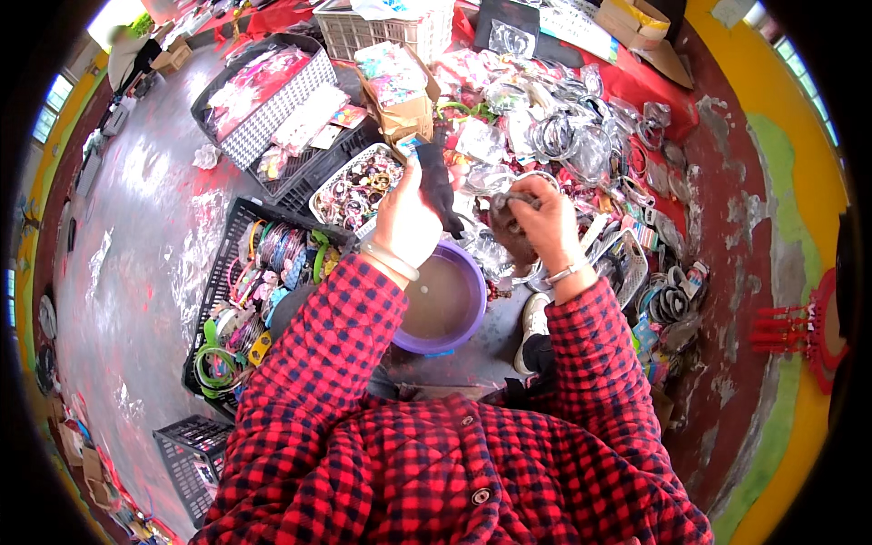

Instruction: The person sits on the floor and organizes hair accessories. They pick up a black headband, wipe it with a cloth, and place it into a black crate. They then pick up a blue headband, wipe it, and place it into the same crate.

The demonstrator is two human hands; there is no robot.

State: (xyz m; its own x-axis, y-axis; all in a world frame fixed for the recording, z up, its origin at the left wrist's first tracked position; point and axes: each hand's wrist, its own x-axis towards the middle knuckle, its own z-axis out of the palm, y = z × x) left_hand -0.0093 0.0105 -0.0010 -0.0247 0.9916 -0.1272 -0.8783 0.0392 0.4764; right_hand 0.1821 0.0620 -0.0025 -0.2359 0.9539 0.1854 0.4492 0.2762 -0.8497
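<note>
My left hand (409,218) is closed on a black strip-like item (437,182), which hangs down past the fingers; its kind is hard to make out. A short way to the right, my right hand (547,222) pinches a crumpled grey-brown cloth (511,233) that droops below the fingertips. The two hands are apart, raised above the floor. Below and between them stands a purple basin (479,309) of murky water, with a small white spot in it.
A black crate (197,338) of colourful headbands stands left of the basin. Behind it are a white basket (318,202) of small hair accessories and a grey crate (282,109). Bagged goods (581,145) heap up ahead and right. A person (127,59) is far left.
</note>
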